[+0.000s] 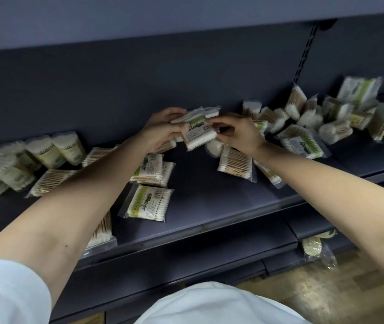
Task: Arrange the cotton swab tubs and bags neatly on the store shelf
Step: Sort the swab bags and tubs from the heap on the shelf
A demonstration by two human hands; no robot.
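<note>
My left hand (160,129) and my right hand (237,134) together hold a small stack of cotton swab bags (198,130) above the middle of the dark shelf (209,202). The left hand grips the stack's left side, and the right hand's fingertips pinch its right edge. Several cotton swab tubs (46,152) lie tipped at the shelf's left end. Loose bags (149,203) lie flat below my left forearm. A jumbled heap of bags and tubs (314,120) fills the right part of the shelf.
The shelf above (139,17) overhangs the work area. A slotted upright (305,52) runs down the back panel at right. On a lower shelf at right lies a packaged item (314,247). Wooden floor (326,291) shows below right.
</note>
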